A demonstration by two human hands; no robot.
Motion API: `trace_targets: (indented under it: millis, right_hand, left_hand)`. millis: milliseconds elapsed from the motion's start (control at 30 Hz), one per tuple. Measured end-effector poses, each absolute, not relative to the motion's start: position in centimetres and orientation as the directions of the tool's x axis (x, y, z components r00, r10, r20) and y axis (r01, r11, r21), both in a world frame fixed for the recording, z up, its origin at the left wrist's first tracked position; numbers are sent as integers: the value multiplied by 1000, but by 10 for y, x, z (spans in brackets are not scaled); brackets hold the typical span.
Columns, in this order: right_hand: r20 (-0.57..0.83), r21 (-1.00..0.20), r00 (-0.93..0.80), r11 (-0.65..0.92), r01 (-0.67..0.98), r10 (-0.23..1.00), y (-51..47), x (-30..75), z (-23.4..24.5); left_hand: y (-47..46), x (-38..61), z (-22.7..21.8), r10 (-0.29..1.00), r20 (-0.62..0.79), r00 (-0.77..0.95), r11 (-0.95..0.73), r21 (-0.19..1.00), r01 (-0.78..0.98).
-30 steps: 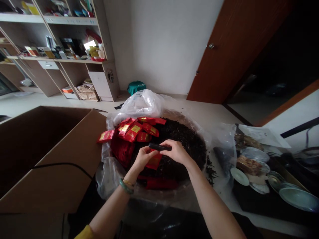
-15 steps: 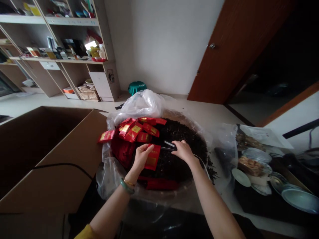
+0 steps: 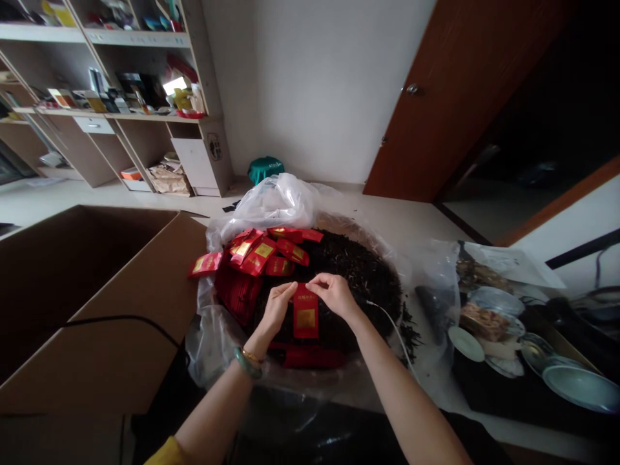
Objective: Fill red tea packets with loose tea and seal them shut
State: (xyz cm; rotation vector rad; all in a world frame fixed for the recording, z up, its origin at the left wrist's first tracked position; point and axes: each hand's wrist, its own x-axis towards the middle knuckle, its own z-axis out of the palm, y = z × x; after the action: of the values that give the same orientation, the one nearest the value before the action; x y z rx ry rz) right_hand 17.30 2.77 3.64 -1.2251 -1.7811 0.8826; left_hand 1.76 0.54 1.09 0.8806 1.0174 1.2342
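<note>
A red packet (image 3: pixel 306 315) with a gold square hangs upright in front of me. My left hand (image 3: pixel 278 307) pinches its upper left corner. At the upper right corner, my right hand (image 3: pixel 334 294) grips the top edge between thumb and fingertips. Beneath both hands lies a heap of dark dried leaves, probably tea (image 3: pixel 361 268), in a clear plastic bag (image 3: pixel 285 200). Several filled red packets (image 3: pixel 259 255) lie on the left of the heap, beside a stack of flat red packets (image 3: pixel 237 294). More red packets (image 3: pixel 310 356) lie at its near edge.
An open cardboard box (image 3: pixel 140 290) stands at the left, a black cable over its side. A white cord (image 3: pixel 394 329) runs from the heap past my right forearm. Bowls and dishes (image 3: pixel 578 384) sit at the right. Shelves (image 3: pixel 140 42) and a wooden door (image 3: pixel 416 129) stand behind.
My right hand has let go of the black clamp-like tool and moved left onto the packet's top edge. The packet now hangs straighter, slightly further right.
</note>
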Motion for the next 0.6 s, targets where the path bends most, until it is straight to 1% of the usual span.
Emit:
trace_targets:
  millis: [67, 133, 200, 233, 300, 333, 400, 433, 467, 500, 533, 567, 600]
  right_hand:
    - [138, -889, -225, 220, 401, 965, 30, 177, 37]
    - [56, -918, -205, 131, 375, 977, 32, 179, 38]
    - [8, -955, -171, 58, 291, 985, 34, 181, 39]
    - [1, -974, -145, 34, 224, 989, 35, 181, 40]
    - [-2, -997, -79, 4, 75, 997, 36, 182, 42]
    - [-1, -1000, -48, 0, 17, 999, 36, 183, 43]
    - [-7, -1000, -18, -7, -23, 1000, 37, 185, 43]
    - [-19, -1000, -28, -19, 2, 999, 38, 186, 43]
    - [-42, -997, -53, -38, 60, 998, 37, 187, 43]
    - [-71, -987, -96, -56, 153, 993, 37, 188, 42]
    - [-105, -959, -159, -58, 278, 982, 36, 189, 40]
    - [-144, -908, -241, -31, 418, 960, 35, 189, 39]
    - [-192, -832, -336, 28, 553, 922, 32, 189, 38]
  left_hand:
    - [5, 15, 8, 991, -124, 57, 135, 951, -277]
    - [1, 13, 4, 985, -119, 126, 144, 967, -212]
    - [-1, 13, 1, 965, -151, 215, 178, 977, -115]
    - [-1, 13, 2, 958, -174, 230, 195, 978, -72]
    - [6, 14, 8, 967, -184, 175, 194, 980, -40]
    - [14, 14, 14, 981, -158, 109, 166, 984, -69]
    - [35, 12, 29, 999, -26, 35, 32, 984, -175]
    - [47, 10, 37, 999, 36, 8, -32, 966, -256]
    - [58, 8, 44, 998, 62, -24, -66, 943, -327]
    - [66, 5, 48, 994, 59, -95, -89, 928, -361]
    - [72, 3, 50, 987, 43, -155, -97, 928, -361]
    - [74, 1, 48, 979, 58, -197, -126, 928, -351]
    - [73, -1, 44, 973, 74, -219, -145, 934, -327]
